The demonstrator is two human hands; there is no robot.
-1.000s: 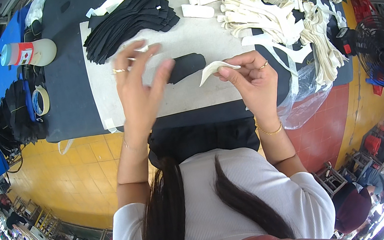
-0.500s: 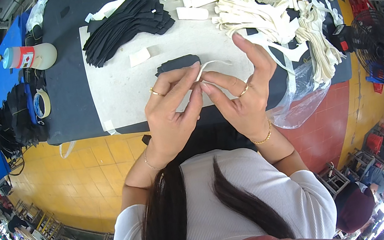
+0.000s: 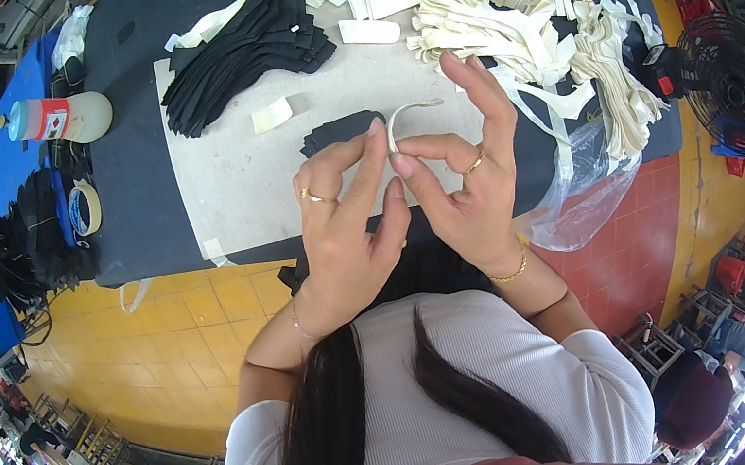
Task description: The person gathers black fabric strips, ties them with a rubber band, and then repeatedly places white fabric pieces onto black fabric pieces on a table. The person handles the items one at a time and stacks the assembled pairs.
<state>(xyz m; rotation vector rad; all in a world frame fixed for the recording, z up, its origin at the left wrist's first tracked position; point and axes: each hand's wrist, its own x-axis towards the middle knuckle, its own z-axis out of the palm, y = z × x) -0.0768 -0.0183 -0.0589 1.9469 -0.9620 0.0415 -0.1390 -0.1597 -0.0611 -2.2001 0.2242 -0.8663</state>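
Note:
My right hand point(image 3: 467, 192) pinches a thin, curved off-white fabric piece point(image 3: 407, 111) between thumb and forefinger, its other fingers raised. The piece stands nearly edge-on, its far end bending to the right. Close on its left is my left hand point(image 3: 346, 222), thumb and forefinger apart, with the forefinger's tip at or near the piece; whether it touches I cannot tell. Just beyond the fingers, a small stack of black fabric pieces point(image 3: 338, 133) lies on the pale grey board point(image 3: 228, 193), partly hidden by my left hand.
A fanned black fabric stack point(image 3: 240, 58) lies at the board's far left. Off-white bundles point(image 3: 495, 25) crowd the far right. Further left are a bottle point(image 3: 63, 119) and a tape roll point(image 3: 84, 207). A clear plastic bag point(image 3: 574, 199) hangs off the right edge, near a fan point(image 3: 735, 88).
My left thumb has come away from the forefinger and dropped toward me. The off-white piece now stands more upright in my right hand's pinch.

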